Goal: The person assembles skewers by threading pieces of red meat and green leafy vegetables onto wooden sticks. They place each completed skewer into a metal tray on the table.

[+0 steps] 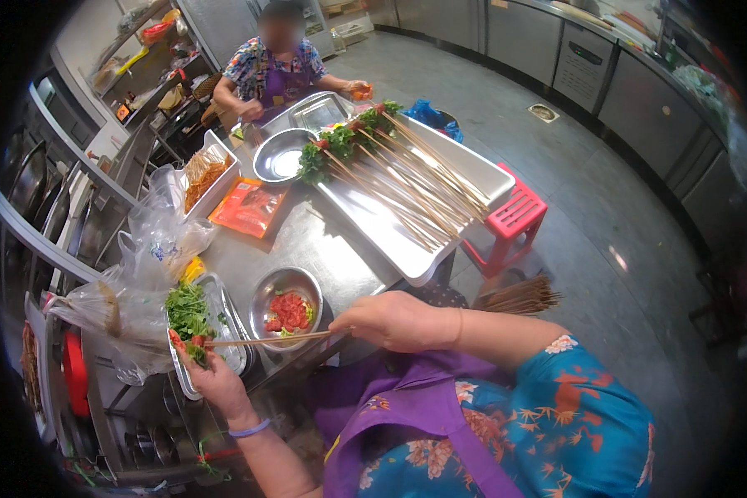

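Observation:
My right hand [391, 320] grips the rear end of a bamboo skewer [274, 340], which runs level to the left. At its other end my left hand [215, 378] holds leafy greens and a red piece of meat [200, 342] around the tip. Beside that hand, a metal tray [216, 294] carries chopped green herbs [188, 311]. Between my hands, behind the skewer, stands a steel bowl [316, 281] with red raw meat [288, 312] and bits of green in it.
Loaded skewers [404, 187] lie across a white tray [420, 269] on the steel table [355, 261]. An orange packet [249, 206], a second steel bowl [278, 155] and plastic bags [155, 249] are around. A person [280, 68] sits opposite; a red stool [512, 215] stands right.

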